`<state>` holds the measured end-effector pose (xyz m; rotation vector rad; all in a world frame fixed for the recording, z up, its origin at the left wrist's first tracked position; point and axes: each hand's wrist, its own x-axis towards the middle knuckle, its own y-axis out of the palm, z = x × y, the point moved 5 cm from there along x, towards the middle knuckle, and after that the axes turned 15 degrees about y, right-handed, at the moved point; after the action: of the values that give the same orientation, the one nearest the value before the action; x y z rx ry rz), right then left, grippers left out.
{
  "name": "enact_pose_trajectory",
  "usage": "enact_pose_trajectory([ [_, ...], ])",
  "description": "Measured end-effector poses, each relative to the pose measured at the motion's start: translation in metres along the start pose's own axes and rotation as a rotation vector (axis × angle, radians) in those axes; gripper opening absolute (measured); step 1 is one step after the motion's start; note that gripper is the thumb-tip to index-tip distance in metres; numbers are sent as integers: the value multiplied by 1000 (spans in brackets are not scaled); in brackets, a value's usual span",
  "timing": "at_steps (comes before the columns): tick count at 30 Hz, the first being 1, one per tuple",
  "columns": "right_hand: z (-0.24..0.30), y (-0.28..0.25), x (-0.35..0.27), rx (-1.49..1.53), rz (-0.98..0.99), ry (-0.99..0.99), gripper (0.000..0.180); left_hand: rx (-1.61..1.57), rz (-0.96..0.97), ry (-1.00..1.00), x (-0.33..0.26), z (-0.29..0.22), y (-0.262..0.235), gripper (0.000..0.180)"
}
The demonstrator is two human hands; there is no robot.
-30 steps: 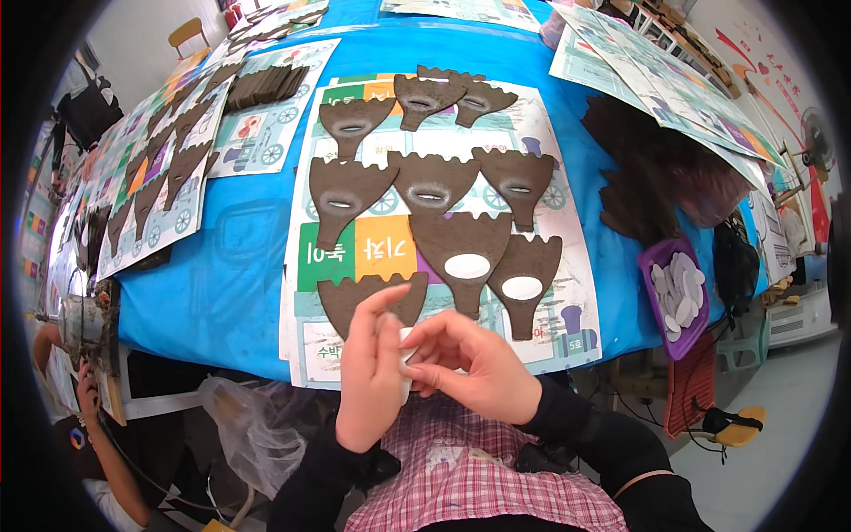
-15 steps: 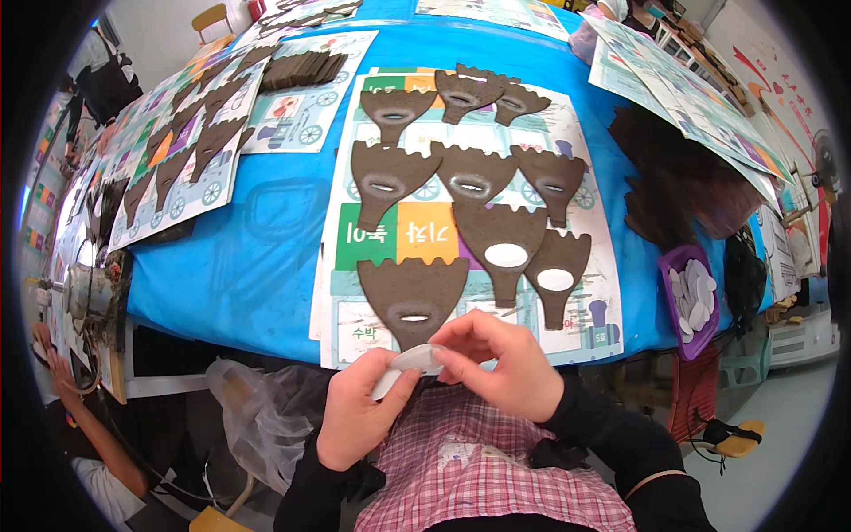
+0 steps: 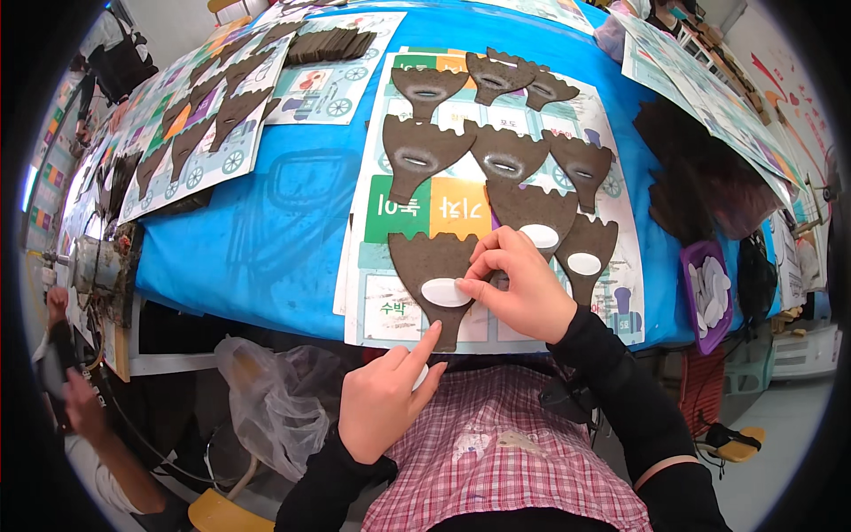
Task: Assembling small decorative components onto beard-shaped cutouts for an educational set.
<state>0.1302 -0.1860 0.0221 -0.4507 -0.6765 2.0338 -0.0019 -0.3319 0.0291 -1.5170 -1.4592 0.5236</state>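
Observation:
My right hand pinches the right edge of a white oval piece. That oval lies against the near dark brown fan-shaped piece, over the place where its slit was visible. My left hand keeps another white oval between thumb and fingers, mostly hidden. Its index finger stretches to the narrow stem of the same brown piece. Just right, two more brown pieces carry white ovals, one oval in plain view and one oval partly behind my right hand. Farther back, several brown pieces show slits with pale, shiny rings.
The brown pieces lie on a printed board on a blue-covered table. A purple basket of white ovals stands at right. Other boards with brown pieces are at left. A clear plastic bag hangs below the edge; another person's arm shows at lower left.
My right hand has moved forward from beside my left, bringing a white oval onto the near brown piece's slit. My left hand keeps an oval and now points its index finger at the stem.

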Motion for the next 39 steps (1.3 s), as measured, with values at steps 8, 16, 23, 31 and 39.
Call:
enact_pose_trajectory([
  [8,3,2,0,-55,11,-8,14,-2,-17,41,6,4,-4,49],
  [16,11,4,-7,-225,-133,-16,24,187,138,35,22,9,-2,51],
  [23,44,14,-36,492,525,198,22,-452,-13,-120,35,5,-20,60],
  [31,43,-52,38,433,228,61,17,-96,-118,-11,97,45,-57,40],
  [39,4,-30,139,384,274,368,17,186,39,50,122,82,-34,25],
])
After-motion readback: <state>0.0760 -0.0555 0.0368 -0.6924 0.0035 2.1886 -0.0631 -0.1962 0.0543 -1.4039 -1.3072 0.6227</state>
